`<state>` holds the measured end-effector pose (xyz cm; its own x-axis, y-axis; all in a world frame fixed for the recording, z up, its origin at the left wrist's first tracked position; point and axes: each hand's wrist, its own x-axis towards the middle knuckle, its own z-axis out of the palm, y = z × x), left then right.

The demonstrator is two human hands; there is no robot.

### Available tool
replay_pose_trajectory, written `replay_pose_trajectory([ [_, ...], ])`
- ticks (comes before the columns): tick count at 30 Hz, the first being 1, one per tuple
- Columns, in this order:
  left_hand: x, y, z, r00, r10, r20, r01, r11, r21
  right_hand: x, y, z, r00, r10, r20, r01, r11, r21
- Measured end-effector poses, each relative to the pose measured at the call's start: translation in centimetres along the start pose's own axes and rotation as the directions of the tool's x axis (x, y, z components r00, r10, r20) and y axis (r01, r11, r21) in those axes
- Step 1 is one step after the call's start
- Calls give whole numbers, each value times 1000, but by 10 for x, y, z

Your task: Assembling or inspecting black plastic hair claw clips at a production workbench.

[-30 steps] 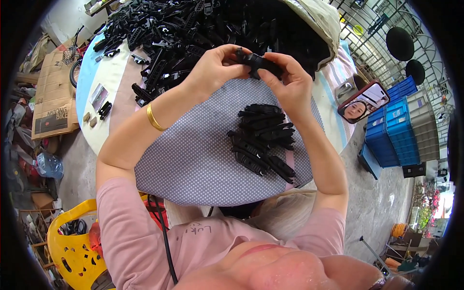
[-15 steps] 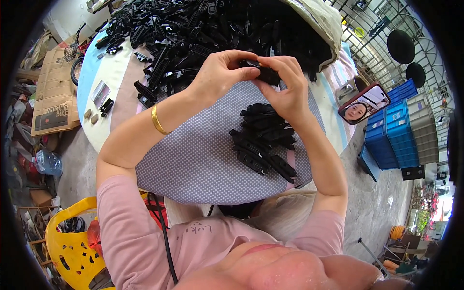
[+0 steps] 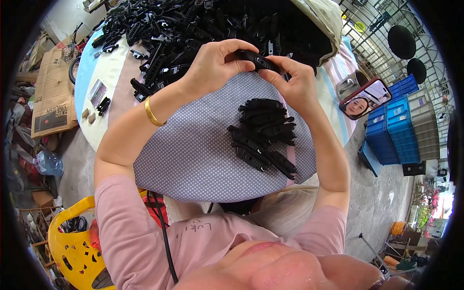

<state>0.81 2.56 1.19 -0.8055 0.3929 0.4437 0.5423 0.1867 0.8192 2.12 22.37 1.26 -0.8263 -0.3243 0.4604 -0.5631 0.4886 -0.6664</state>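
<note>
Between both hands I hold a slim black plastic part [image 3: 261, 62], raised over the far side of the round table. My left hand [image 3: 218, 65] pinches its left end between thumb and fingers. At the other end, my right hand [image 3: 293, 81] grips it the same way. Below my right hand, a small stack of similar black plastic parts [image 3: 263, 130] lies on the grey dotted cloth [image 3: 188, 145]. A large heap of black plastic parts [image 3: 166, 43] spreads across the table beyond my hands.
A phone [image 3: 365, 98] leans against a metal cup [image 3: 350, 83] at the table's right. Small pebbles [image 3: 88, 116] and one loose black part [image 3: 103, 106] lie at the left edge. A pale sack [image 3: 323, 24] stands far right. Blue crates [image 3: 394, 130] stack beyond; a yellow chair [image 3: 72, 241] is near left.
Both hands have shifted slightly away from me and spread a little apart. The black part has turned, so more of its length shows. The small stack looks the same.
</note>
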Motion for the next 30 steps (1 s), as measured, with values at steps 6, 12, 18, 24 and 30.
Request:
replay_pose_trajectory([
  [6, 3, 3, -6, 971, -221, 94, 235, 954, -185, 5, 17, -6, 988, 127, 90, -144, 965, 221],
  [12, -7, -6, 8, 887, -192, 420, 217, 976, -12, 15, 57, -37, 983, 154, -100, -158, 987, -36],
  [18, 2, -1, -8, 835, -92, 542, 64, 995, 71, 12, 67, -24, 946, 321, 48, -238, 786, -571],
  [24, 7, -48, -13, 960, 208, 189, -276, 570, 774, 8, 55, -17, 995, 95, 36, -74, 923, -377],
  [30, 4, -50, -13, 932, 262, 250, -350, 477, 806, 7, 28, 1, 991, 104, 90, -111, 991, 75],
])
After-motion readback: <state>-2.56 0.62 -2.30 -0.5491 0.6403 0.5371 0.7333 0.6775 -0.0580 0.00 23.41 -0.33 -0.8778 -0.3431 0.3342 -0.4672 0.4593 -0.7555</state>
